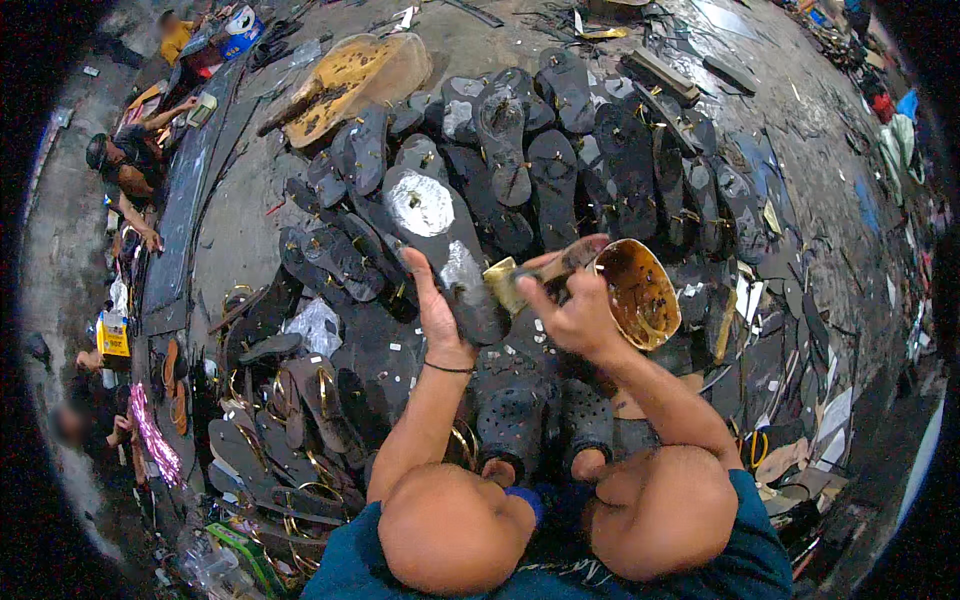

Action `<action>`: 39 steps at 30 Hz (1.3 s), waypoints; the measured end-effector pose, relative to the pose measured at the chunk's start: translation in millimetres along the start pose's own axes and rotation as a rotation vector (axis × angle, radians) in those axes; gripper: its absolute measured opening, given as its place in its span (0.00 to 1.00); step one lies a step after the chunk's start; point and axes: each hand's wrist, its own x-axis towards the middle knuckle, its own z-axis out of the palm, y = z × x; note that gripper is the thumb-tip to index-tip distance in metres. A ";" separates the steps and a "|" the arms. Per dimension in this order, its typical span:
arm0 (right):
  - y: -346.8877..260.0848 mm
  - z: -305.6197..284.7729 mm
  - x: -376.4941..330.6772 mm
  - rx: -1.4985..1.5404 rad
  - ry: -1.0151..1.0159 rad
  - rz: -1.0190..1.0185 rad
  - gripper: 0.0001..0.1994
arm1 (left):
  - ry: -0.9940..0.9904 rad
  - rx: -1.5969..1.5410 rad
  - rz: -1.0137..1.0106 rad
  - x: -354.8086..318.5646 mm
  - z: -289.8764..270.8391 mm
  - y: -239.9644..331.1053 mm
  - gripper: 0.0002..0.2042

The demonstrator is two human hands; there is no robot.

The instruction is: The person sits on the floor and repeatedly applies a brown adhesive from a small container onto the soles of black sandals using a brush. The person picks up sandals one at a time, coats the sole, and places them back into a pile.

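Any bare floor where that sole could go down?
Bare floor lies left of the spread soles, beside the long dark strip, below the yellowed board. Crowded ahead and around the glue bowl; sandals fill lower left.

Left hand [437, 300] holds black sole [445, 250]; right hand [575, 310] grips brush [520, 280] beside glue bowl [640, 295]; soles [560, 170] cover floor [250, 210].

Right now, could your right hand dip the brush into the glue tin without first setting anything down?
Probably yes. The right hand holds the brush just beside the open glue tin, with nothing between them. The left hand is busy holding the black sole.
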 end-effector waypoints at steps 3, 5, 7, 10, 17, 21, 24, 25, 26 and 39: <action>11.1 -8.0 25.2 0.001 0.137 0.035 0.11 | -0.146 0.049 -0.001 5.6 -19.9 17.2 0.35; -13.8 1.8 14.6 0.304 0.111 0.097 0.11 | 0.012 0.149 0.043 2.5 -33.1 23.0 0.35; -56.9 8.8 -0.5 0.295 0.017 -0.051 0.11 | 0.059 0.191 0.135 -2.1 -26.4 22.9 0.35; 7.1 -8.2 10.9 -0.061 0.070 0.067 0.11 | -0.092 0.111 -0.003 0.9 -14.7 6.2 0.36; -73.9 17.4 -22.4 0.576 -0.351 -0.005 0.12 | -0.296 -0.136 -0.426 15.2 -50.8 -2.8 0.42; -37.1 -4.7 27.8 0.359 0.056 0.157 0.09 | 0.051 0.152 0.101 3.3 -14.2 -15.0 0.40; -34.8 14.3 -8.6 0.195 0.023 -0.035 0.09 | -0.172 0.102 -0.095 -4.3 -4.9 1.9 0.36; -35.0 17.4 -18.8 0.240 0.003 0.033 0.10 | -0.116 0.089 -0.044 -2.2 -4.6 1.0 0.37; -33.6 18.6 -17.8 0.293 0.007 0.063 0.11 | -0.058 0.085 0.020 -1.6 -2.1 3.7 0.37; 23.1 -19.2 -23.8 -0.026 0.192 0.139 0.11 | -0.490 -0.021 -0.051 65.2 -35.6 54.0 0.23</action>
